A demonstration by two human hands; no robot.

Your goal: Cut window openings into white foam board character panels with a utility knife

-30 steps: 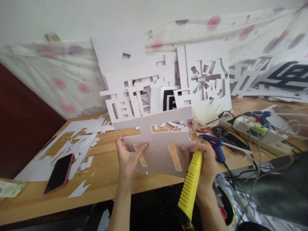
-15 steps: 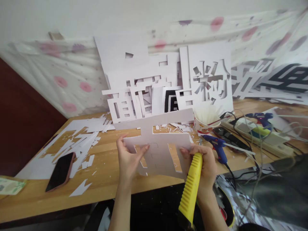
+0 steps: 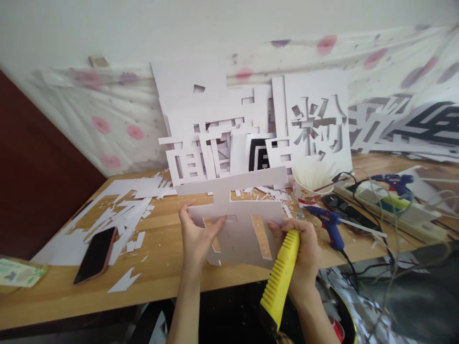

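Note:
A white board character cut-out (image 3: pixel 238 239) is held up above the table's front edge, between both hands. Two slots go right through it, and thin cut lines mark its middle. My left hand (image 3: pixel 197 231) pinches the board's left side, its thumb on the near face beside the left slot. My right hand (image 3: pixel 304 248) grips the right edge, with the thumb against the face. In that same hand is a yellow utility knife (image 3: pixel 281 277), its black end pointing down toward me; no blade can be made out.
On the wooden table (image 3: pixel 161 258), a phone (image 3: pixel 96 254) and paper scraps (image 3: pixel 124 281) lie left. To the right are a blue glue gun (image 3: pixel 328 224), a paper cup (image 3: pixel 311 188) of glue sticks and a power strip (image 3: pixel 423 222) with cables. Cut boards (image 3: pixel 319 157) lean against the wall.
The view has shifted slightly, so the background sits a little lower and further right. Both hands keep their hold on the board, and the knife's lower end has swung slightly left.

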